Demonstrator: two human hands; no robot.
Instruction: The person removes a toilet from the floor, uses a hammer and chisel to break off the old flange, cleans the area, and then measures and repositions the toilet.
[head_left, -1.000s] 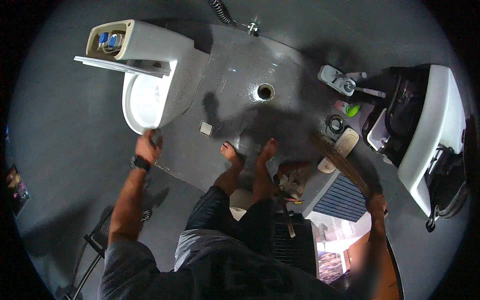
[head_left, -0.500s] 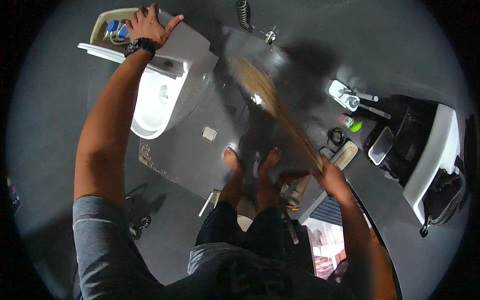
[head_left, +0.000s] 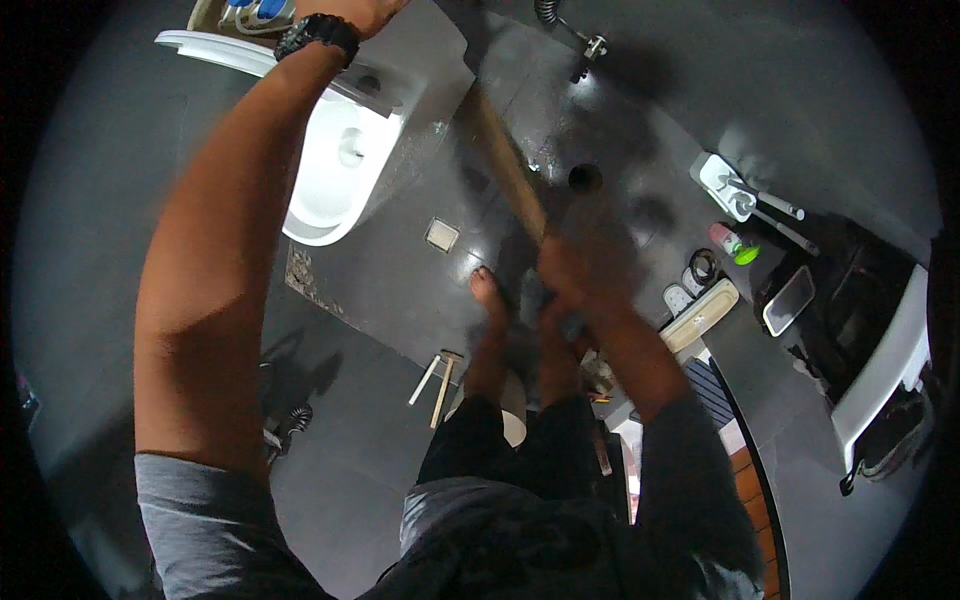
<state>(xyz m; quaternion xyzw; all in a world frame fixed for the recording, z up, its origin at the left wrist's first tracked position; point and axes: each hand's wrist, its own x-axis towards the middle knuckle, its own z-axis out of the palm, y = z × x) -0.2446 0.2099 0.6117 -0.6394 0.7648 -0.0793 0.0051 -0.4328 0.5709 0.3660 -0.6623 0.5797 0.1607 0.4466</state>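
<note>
My left hand (head_left: 362,14) rests at the toilet tank by the top edge of the view. Its thumb reaches out to the right, while the other fingers are mostly cut off. The tank lid is off, and bottles with blue caps (head_left: 270,8) sit inside. My right hand (head_left: 568,272) is closed round the handle end of a straw-coloured broom (head_left: 510,170). The broom slants up and left across the wet floor, its bristle end at the side of the white toilet (head_left: 330,215). The right hand and broom are blurred by motion.
A floor drain cover (head_left: 441,235) lies beside the toilet, and a dark round hole (head_left: 585,178) is farther right. Along the right stand a white brush holder (head_left: 722,185), a pink-and-green bottle (head_left: 733,243), a cream tank lid (head_left: 700,315) and a white sink (head_left: 880,365).
My right hand has swung left and inward, carrying the broom toward the toilet's side. The view has shifted, so the toilet sits higher and the left hand is partly out of frame.
</note>
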